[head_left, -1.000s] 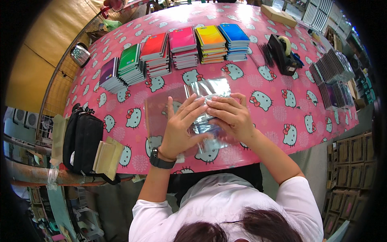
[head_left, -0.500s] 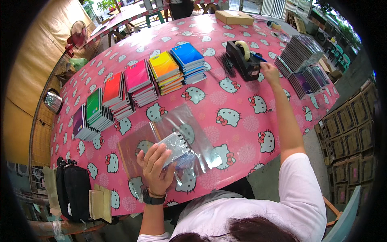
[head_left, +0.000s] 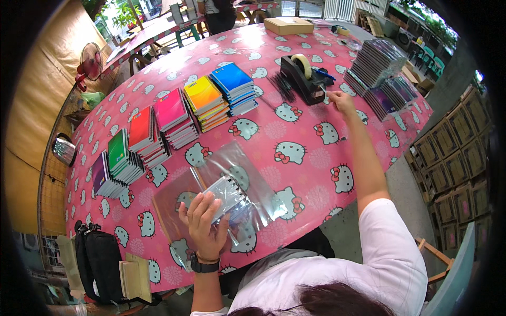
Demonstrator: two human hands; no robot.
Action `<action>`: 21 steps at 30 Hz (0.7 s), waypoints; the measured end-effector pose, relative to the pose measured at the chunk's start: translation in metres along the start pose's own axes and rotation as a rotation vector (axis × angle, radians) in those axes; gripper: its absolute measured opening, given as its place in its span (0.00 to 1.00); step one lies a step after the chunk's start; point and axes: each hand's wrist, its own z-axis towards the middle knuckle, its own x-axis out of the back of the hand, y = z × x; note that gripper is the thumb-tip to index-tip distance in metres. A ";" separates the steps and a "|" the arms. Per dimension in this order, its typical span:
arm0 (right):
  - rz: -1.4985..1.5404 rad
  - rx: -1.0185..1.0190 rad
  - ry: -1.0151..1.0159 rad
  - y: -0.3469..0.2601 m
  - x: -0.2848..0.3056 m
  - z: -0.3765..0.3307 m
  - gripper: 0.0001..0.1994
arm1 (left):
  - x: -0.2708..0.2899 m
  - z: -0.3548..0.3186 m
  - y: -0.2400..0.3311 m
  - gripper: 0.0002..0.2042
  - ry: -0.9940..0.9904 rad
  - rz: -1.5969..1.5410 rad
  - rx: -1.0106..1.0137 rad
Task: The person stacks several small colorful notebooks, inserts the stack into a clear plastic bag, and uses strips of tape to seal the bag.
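Observation:
My left hand (head_left: 204, 224) lies with fingers stretched out on a clear plastic bag (head_left: 250, 168) near the table's front edge. Inside the bag shows a spiral-bound notebook (head_left: 225, 190), pale side up, partly covered by my hand. My right arm reaches far forward. Its hand (head_left: 343, 104) is pinched closed at the front end of a black tape dispenser (head_left: 312, 90), on a small pale strip of tape. A cream tape roll (head_left: 301, 65) sits in the dispenser. A blue tool, its kind unclear, lies behind it.
Stacks of spiral notebooks in purple, green, red, pink, yellow and blue (head_left: 232, 78) stand in a slanting row. Wrapped notebook packs (head_left: 375, 62) are piled at the right. A cardboard box (head_left: 288, 26) lies at the far edge, a black bag (head_left: 97, 263) at the near left.
My right hand has shifted slightly nearer to me along the dispenser's front end. My left hand stays on the bag. The whole view has swung a little.

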 end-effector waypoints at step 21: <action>0.643 -0.554 -0.866 -0.090 -0.206 -0.337 0.16 | -0.005 -0.001 -0.010 0.27 0.182 -0.354 0.012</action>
